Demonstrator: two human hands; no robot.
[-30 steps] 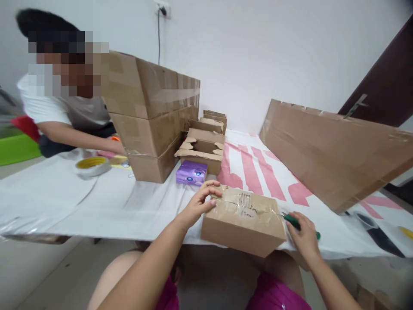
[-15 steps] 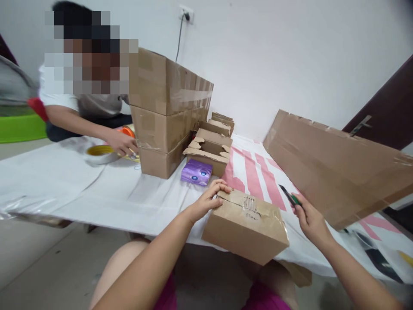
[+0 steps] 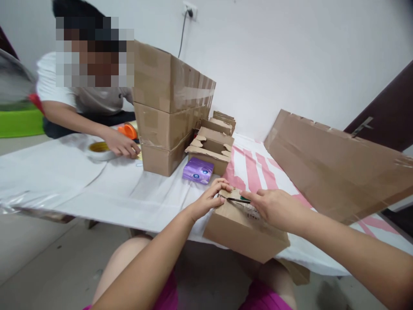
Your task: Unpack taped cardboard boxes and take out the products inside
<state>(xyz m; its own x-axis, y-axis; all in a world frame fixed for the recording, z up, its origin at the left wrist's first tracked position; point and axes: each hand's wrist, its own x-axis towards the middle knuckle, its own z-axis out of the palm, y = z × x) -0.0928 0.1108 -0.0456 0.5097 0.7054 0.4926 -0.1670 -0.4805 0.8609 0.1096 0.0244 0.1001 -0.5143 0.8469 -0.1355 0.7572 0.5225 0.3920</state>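
Observation:
A closed cardboard box [image 3: 245, 234] sits at the near edge of the cloth-covered table, with printing and a slit along its taped top. My left hand [image 3: 211, 198] grips its left end, fingers bent over the top edge and thumb beside the slit. Over the top of that box, my right hand [image 3: 274, 209] is closed around a utility knife [image 3: 238, 200] with a green part on its handle. The dark blade points left and meets the slit close to my left thumb. Just beyond lies a purple pack [image 3: 198, 171], flat on the cloth.
Stacked cardboard boxes [image 3: 155, 125] rise at centre left, with open boxes [image 3: 211, 146] in a row beside them. A large cardboard sheet [image 3: 329, 168] stands at right. Across the table, another person's hand [image 3: 121, 143] reaches near tape rolls [image 3: 98, 147].
My right hand has swung left from beside the box to over its top, bringing the knife blade to the slit. My left hand stays in place on the box.

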